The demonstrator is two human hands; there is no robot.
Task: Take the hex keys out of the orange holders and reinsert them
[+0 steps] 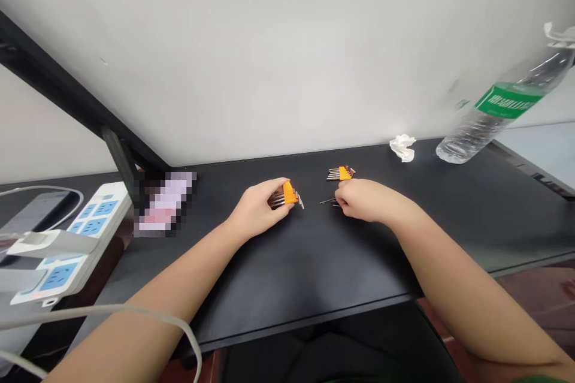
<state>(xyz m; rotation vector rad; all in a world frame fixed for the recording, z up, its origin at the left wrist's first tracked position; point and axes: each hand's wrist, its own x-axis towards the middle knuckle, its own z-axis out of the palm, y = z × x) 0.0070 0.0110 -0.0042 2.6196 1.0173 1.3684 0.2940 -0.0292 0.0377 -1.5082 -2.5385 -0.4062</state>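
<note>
My left hand (258,208) is closed around an orange holder (290,193) with several hex keys in it, their short bent ends pointing right. Just above the black desk, my right hand (365,199) has its fingers pinched together at some thin loose hex keys (327,201). The long ends of these keys stick out to the left of the fingertips; the rest is hidden by the hand. Behind my right hand lies a second orange holder (344,173), also filled with several hex keys.
A crumpled white tissue (403,147) and a large plastic bottle (489,113) with a green label stand toward the back right. On the left are a white power strip (101,221) with plugs and cables, a blurred-out item (166,203) and a black metal post (58,77).
</note>
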